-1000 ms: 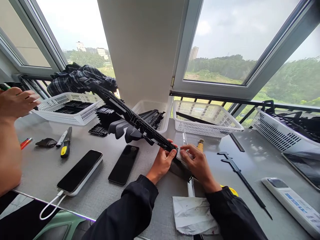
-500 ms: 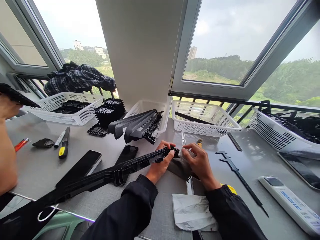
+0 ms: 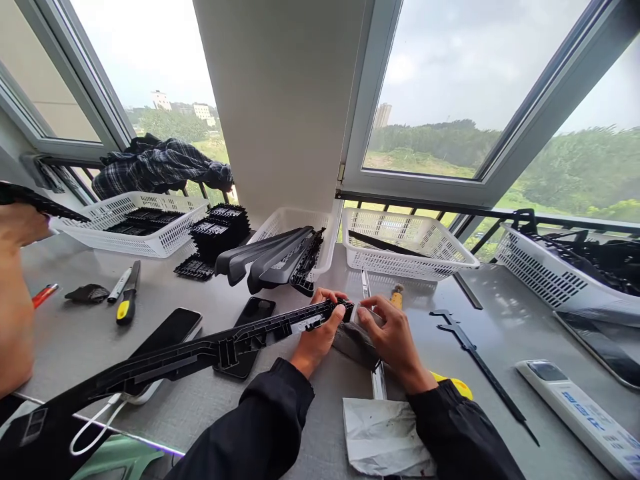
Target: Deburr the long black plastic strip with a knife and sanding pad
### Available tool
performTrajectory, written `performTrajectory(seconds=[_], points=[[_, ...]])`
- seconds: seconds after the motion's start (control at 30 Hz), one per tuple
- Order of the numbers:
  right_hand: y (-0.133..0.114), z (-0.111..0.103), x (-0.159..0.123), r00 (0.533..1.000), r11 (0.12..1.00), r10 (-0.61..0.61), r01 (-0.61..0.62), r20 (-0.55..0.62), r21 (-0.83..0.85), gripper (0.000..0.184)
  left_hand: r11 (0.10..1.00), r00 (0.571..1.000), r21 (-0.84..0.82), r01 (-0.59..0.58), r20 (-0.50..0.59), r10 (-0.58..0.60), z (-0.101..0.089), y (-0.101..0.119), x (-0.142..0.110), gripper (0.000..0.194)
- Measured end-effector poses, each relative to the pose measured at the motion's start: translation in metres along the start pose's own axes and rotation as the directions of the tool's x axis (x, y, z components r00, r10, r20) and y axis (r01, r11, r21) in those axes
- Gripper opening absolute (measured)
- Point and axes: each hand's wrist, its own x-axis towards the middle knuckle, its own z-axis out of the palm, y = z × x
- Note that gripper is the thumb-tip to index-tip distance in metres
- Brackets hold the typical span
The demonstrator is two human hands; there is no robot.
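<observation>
My left hand (image 3: 320,330) grips one end of a long black plastic rail (image 3: 200,350) that runs down and left across the grey table (image 3: 80,340) to the frame's lower left corner. Right beside it, my right hand (image 3: 387,330) pinches a small grey-white piece (image 3: 361,315) against the rail's end. A dark flat pad (image 3: 353,343) lies beneath both hands. Under the rail lie two phones (image 3: 173,327) (image 3: 255,312), screens dark.
White baskets (image 3: 165,237) (image 3: 450,260) (image 3: 327,220) hold black parts along the window. A black caliper (image 3: 475,353), a white remote (image 3: 580,407), crumpled paper (image 3: 387,427), a yellow-handled knife (image 3: 127,297) and marker lie about. Another person's arm (image 3: 15,307) is at far left.
I swung the long rail down from pointing up-left over the baskets to lying low toward the lower left. My hands stayed at its end. The other person's hand now holds a black part.
</observation>
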Motion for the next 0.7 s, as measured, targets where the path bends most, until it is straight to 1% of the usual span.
performTrajectory(seconds=[0.07,0.1,0.23,0.4,0.5,0.6,0.7], points=[[-0.002,0.001,-0.001,0.999,1.0,-0.019,0.018,0.034,0.016,0.025,1.0,1.0,0.014,0.002,0.017,-0.002,0.0,0.0,-0.001,0.013],[-0.002,0.001,0.0,1.0,1.0,-0.012,0.012,0.021,0.009,0.026,1.0,1.0,0.028,-0.002,0.031,0.001,0.0,0.0,-0.002,0.014],[0.0,-0.002,0.002,0.993,0.998,0.055,-0.059,-0.104,-0.035,0.029,0.994,0.995,0.105,-0.033,0.099,0.023,-0.001,0.001,-0.003,0.023],[0.002,-0.003,0.001,0.998,0.999,0.03,-0.032,-0.062,-0.028,0.03,0.989,0.987,0.142,-0.049,0.161,0.026,-0.002,0.0,-0.002,0.028],[0.006,-0.004,0.002,0.993,0.997,0.041,-0.048,-0.107,-0.067,0.034,0.991,0.979,0.127,-0.052,0.2,0.026,-0.002,-0.006,-0.002,0.031],[0.007,-0.004,0.003,0.988,0.994,0.065,-0.076,-0.143,-0.073,0.033,0.992,0.974,0.119,-0.03,0.226,0.003,-0.001,-0.013,-0.003,0.037],[0.003,-0.002,0.001,0.995,0.998,0.038,-0.043,-0.095,-0.056,0.032,0.994,0.966,0.11,-0.016,0.259,-0.014,0.0,-0.016,-0.003,0.038]])
